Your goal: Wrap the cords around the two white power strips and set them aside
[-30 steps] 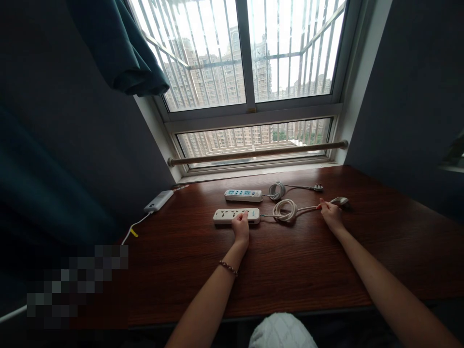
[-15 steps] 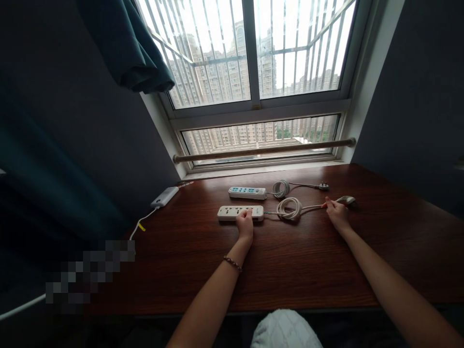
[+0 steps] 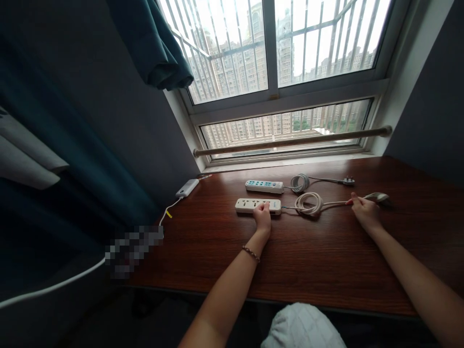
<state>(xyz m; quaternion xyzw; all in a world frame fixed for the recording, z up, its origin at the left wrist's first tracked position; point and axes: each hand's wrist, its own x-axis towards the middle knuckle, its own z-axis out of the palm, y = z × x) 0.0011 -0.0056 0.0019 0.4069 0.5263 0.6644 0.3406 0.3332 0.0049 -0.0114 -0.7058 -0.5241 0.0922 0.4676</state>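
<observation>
A white power strip (image 3: 247, 205) lies nearest me on the desk. My left hand (image 3: 262, 216) is closed at its front edge toward the right end, thumb side over its top face; the fingertips are hidden. From that strip runs a cream cable, wound into a coil (image 3: 309, 204) and then stretching right. My right hand (image 3: 365, 212) pinches this cable just short of its plug (image 3: 377, 197), which lies beyond the hand. Behind sits a second, smaller power strip with blue sockets (image 3: 264, 186), its grey cable coiled and ending in a plug (image 3: 348, 181).
The reddish-brown wooden desk (image 3: 304, 263) reaches to the window. A white box-like device (image 3: 187, 188) with a cable and a yellow tag (image 3: 168, 214) lies on the left edge. A rail (image 3: 293, 142) crosses the window; a blue curtain (image 3: 154, 48) hangs at upper left.
My view has swung left, so everything appears shifted to the right. Both hands keep their places on the front strip and its cable.
</observation>
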